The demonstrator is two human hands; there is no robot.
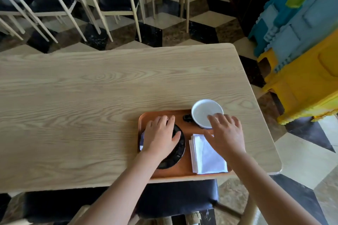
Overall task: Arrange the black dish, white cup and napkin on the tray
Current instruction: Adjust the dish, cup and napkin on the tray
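Left hand [161,136] flat, fingers spread, on black dish [176,153], tray [186,129] left. Right hand [225,132] open over napkin [206,155], fingertips at white cup [205,112] rim.

Soft, even daylight; blurred, wide-angle-bent edges.

Left hand [161,136] flat on black dish [178,151]; right hand [225,133] spread over napkin [206,155] beside white cup [204,111]

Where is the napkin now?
In the head view, the napkin lies on the tray's near right part, right of the black dish, below the white cup.
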